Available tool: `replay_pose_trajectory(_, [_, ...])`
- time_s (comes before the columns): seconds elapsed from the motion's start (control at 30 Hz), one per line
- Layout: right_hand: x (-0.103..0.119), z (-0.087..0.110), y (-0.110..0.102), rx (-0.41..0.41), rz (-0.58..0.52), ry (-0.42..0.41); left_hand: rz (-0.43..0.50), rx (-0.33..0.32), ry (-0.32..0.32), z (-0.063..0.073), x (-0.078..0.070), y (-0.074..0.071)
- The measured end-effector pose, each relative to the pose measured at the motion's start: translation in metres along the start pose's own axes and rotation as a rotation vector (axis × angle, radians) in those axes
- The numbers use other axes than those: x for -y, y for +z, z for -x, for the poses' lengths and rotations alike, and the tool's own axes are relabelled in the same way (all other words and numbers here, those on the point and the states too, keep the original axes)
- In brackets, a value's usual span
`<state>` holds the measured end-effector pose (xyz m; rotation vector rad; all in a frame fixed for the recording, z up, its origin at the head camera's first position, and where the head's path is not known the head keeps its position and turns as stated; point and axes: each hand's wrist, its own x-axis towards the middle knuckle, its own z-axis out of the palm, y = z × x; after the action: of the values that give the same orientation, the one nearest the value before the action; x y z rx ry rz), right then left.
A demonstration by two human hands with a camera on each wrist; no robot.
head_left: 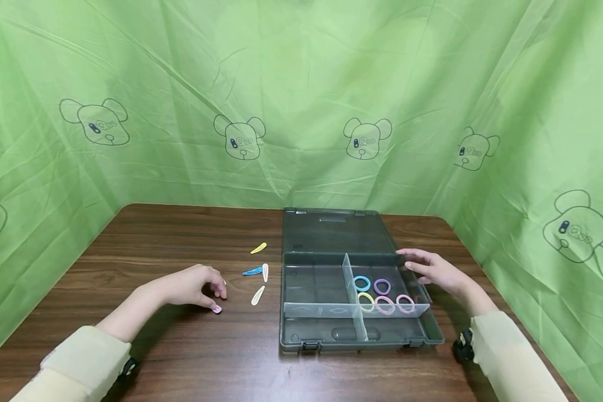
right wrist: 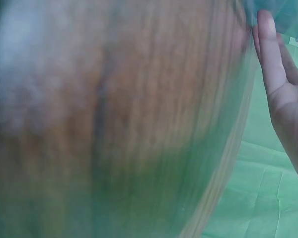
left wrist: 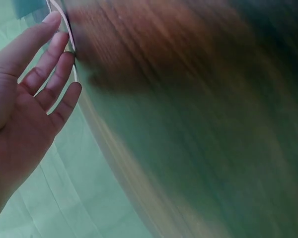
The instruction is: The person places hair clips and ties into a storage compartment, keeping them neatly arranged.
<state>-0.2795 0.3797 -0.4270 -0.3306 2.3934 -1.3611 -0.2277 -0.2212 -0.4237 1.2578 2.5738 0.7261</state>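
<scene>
grey box (head_left: 311,282) open toward right edge of desk (head_left: 206,357) | four hair clips (head_left: 253,271) beside its left edge | left hand (head_left: 193,285) near them, fingers bent, empty | right hand (head_left: 439,273) at box's right edge, fingers loose | likely reaching step; next wants fine pinch

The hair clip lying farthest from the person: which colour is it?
Yellow; the hair clip shows best in the head view.

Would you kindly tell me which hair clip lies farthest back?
The yellow snap clip; the blue clip and two pale clips lie nearer the front.
</scene>
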Motion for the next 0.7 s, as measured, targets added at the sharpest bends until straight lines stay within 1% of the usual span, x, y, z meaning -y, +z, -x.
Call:
replay_pose_trajectory(0.07, [0.001,0.001,0.000,0.007,-0.012,0.008,0.001,0.016,-0.001,-0.002,-0.001,0.001])
replay_pose_trajectory(0.2, [0.001,0.001,0.000,0.016,-0.036,0.019,0.003,0.044,-0.040,-0.005,-0.002,0.001])
replay_pose_trajectory(0.3, [-0.001,0.000,0.000,0.021,-0.047,0.026,0.008,0.048,-0.050,-0.006,-0.002,0.001])
replay_pose_trajectory(0.47, [-0.002,-0.001,-0.001,0.018,-0.056,0.041,0.013,0.041,-0.022,-0.007,-0.002,0.002])
replay_pose_trajectory(0.57, [-0.002,-0.001,-0.001,0.018,-0.060,0.044,0.006,0.042,-0.024,-0.009,-0.002,0.002])
replay_pose_trajectory(0.7, [-0.001,-0.001,0.000,0.022,-0.064,0.033,0.013,0.053,-0.044,-0.011,-0.004,0.003])
